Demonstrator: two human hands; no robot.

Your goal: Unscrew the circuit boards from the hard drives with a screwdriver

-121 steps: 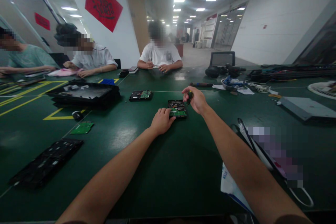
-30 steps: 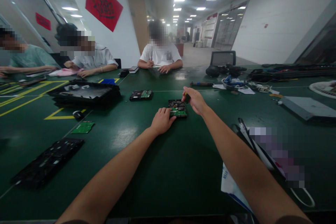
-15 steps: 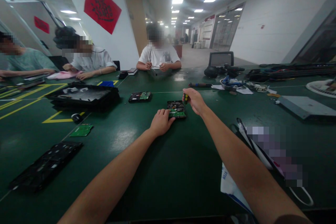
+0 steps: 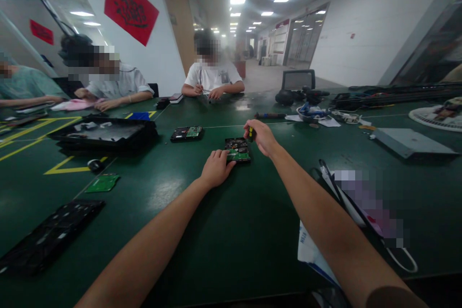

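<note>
A hard drive point(image 4: 236, 145) with a green circuit board point(image 4: 241, 155) lies on the green table in front of me. My left hand point(image 4: 217, 168) holds it at its left near corner, fingers on top and thumb along the near side. Above the drive's right edge, my right hand point(image 4: 260, 137) is closed around the black and yellow handle of a screwdriver point(image 4: 251, 133). The screwdriver's shaft and tip cannot be made out. A second hard drive point(image 4: 186, 134) sits further off to the left, apart from both hands.
To the left are a black tray-like casing point(image 4: 104, 134), a loose green circuit board point(image 4: 102, 183) and a black frame point(image 4: 50, 236). A dark tool point(image 4: 270, 116) lies beyond my right hand. A grey metal box point(image 4: 415, 142) stands right. Several people sit across the table.
The whole view has shifted slightly, so things appear further left. Both hands keep nearly the same places at the hard drive, and the grip on the screwdriver is unchanged.
</note>
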